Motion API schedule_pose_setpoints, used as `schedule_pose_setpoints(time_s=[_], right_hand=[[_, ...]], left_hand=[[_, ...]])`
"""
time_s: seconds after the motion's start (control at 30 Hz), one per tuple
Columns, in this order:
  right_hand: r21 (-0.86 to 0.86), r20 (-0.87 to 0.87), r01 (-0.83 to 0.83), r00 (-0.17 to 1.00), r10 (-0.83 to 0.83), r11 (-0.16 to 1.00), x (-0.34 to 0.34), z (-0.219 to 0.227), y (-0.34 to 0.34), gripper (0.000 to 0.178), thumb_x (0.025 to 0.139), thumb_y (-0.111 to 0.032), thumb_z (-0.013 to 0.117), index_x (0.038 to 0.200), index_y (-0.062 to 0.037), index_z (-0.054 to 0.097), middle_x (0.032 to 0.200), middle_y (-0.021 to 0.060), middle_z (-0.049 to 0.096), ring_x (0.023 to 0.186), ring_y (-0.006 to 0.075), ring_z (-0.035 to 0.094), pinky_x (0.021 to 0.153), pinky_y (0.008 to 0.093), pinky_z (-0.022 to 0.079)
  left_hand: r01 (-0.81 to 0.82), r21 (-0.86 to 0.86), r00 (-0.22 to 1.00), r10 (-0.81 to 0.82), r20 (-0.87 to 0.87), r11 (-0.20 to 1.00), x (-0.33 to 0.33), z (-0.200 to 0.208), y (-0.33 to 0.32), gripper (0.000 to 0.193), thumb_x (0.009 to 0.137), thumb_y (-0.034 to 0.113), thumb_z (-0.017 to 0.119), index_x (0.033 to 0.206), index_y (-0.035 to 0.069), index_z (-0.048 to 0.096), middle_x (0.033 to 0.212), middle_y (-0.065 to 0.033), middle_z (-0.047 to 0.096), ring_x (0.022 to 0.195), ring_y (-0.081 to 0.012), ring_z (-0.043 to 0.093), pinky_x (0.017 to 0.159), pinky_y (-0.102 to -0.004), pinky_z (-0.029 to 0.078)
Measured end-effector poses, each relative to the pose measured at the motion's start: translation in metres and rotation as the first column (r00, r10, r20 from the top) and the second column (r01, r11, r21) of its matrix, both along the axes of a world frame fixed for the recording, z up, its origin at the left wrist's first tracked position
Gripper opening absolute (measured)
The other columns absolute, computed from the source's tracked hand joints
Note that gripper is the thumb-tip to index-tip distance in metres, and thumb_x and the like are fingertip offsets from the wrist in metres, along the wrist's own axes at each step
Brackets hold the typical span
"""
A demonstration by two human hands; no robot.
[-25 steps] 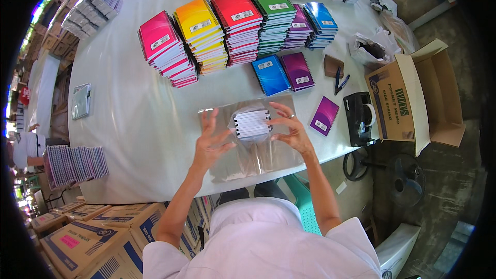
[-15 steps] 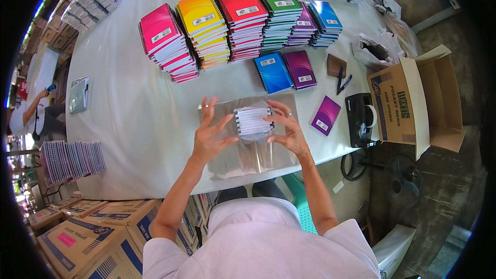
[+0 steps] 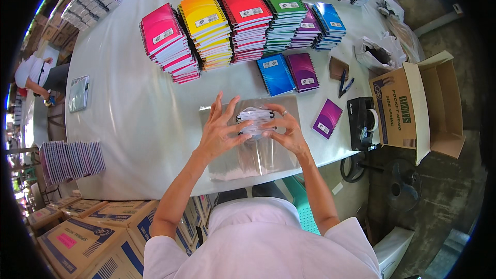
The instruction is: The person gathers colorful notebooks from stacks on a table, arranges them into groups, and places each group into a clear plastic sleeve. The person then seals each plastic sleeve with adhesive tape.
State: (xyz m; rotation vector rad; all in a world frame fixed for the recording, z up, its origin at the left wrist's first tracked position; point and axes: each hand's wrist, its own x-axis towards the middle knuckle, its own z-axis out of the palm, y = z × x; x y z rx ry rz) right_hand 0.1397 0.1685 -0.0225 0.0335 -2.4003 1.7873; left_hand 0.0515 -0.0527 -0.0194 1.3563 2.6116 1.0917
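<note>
A small stack of spiral notebooks [image 3: 254,115], seen from its page edges and loosely covered in clear plastic film, stands in front of me. It is over a pile of clear plastic sheets [image 3: 232,168] on the table. My left hand [image 3: 219,130] presses thumb and a finger to the stack's left side, its upper fingers stretched upward. From the right, my right hand [image 3: 287,132] grips the stack with curled fingers and thumb; a ring shows on one finger. The covers' colours are hidden.
Tall stacks of coloured notebooks [image 3: 246,10] line the far side. Nearer lie blue [image 3: 276,74] and purple notebooks [image 3: 326,119]. At right are a tape dispenser [image 3: 361,123], pliers [image 3: 344,87] and an open carton [image 3: 395,106]. Another person [image 3: 36,75] is at far left.
My left hand has moved right onto the stack, and the fingers of both hands have closed in on it. The person at far left has changed posture.
</note>
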Motion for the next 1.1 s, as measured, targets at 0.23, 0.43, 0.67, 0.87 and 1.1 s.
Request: schedule_pose_setpoints(time_s=[0.23, 0.43, 0.67, 0.87, 1.1], right_hand=[[0.204, -0.009, 0.062, 0.998, -0.061, 0.977, -0.017, 0.002, 0.002, 0.027, 0.069, -0.013, 0.082, 0.094, -0.008, 0.07, 0.111, 0.0075, 0.064, 0.105, 0.0235, 0.058, 0.09, 0.0346, 0.043], [-0.385, 0.449, 0.079, 0.886, 0.112, 0.919, -0.033, 0.004, 0.011, 0.045, 0.064, -0.003, 0.081, 0.107, 0.0001, 0.069, 0.106, 0.0054, 0.061, 0.101, 0.0173, 0.056, 0.09, 0.0307, 0.041], [-0.488, 0.303, 0.007, 0.939, 0.162, 0.873, -0.035, 0.007, 0.006, 0.031, 0.069, 0.006, 0.069, 0.095, -0.0077, 0.076, 0.106, 0.0032, 0.058, 0.099, 0.0174, 0.054, 0.085, 0.0288, 0.044], [-0.308, 0.219, -0.071, 0.965, 0.144, 0.949, -0.032, 0.001, 0.006, 0.033, 0.068, 0.01, 0.066, 0.092, -0.0103, 0.077, 0.11, 0.0026, 0.057, 0.103, 0.0173, 0.053, 0.087, 0.0282, 0.043], [0.519, -0.012, -0.205, 0.969, 0.247, 0.83, 0.0, 0.053, 0.006, 0.034, 0.07, 0.002, 0.07, 0.099, -0.015, 0.075, 0.133, 0.0068, 0.054, 0.118, 0.0238, 0.05, 0.101, 0.0417, 0.037]], left_hand=[[0.056, 0.077, 0.998, -0.057, 0.004, 0.995, -0.022, 0.003, 0.011, 0.04, 0.067, 0.02, 0.082, 0.106, 0.026, 0.074, 0.144, -0.001, 0.046, 0.143, -0.0358, 0.02, 0.112, -0.0503, 0.028], [-0.079, 0.263, 0.688, -0.139, 0.713, 0.961, -0.039, -0.005, 0.023, 0.046, 0.07, 0.015, 0.079, 0.114, 0.007, 0.069, 0.136, -0.0079, 0.054, 0.136, -0.0251, 0.037, 0.108, -0.0356, 0.035], [0.161, 0.195, 0.162, -0.221, 0.962, 0.968, -0.069, -0.008, 0.029, 0.052, 0.075, 0.022, 0.078, 0.118, -0.001, 0.063, 0.122, -0.0107, 0.064, 0.119, -0.0175, 0.055, 0.103, -0.0298, 0.038], [0.467, -0.292, 0.866, -0.365, 0.341, 0.835, -0.061, 0.017, 0.018, 0.062, 0.074, 0.031, 0.077, 0.132, 0.019, 0.058, 0.146, -0.0048, 0.044, 0.141, -0.0339, 0.027, 0.111, -0.052, 0.027], [0.254, -0.413, 0.944, -0.317, -0.092, 0.874, -0.024, 0.037, 0.007, 0.071, 0.073, 0.035, 0.076, 0.137, 0.028, 0.049, 0.151, 0.0054, 0.035, 0.143, -0.036, 0.018, 0.111, -0.0612, 0.021]])
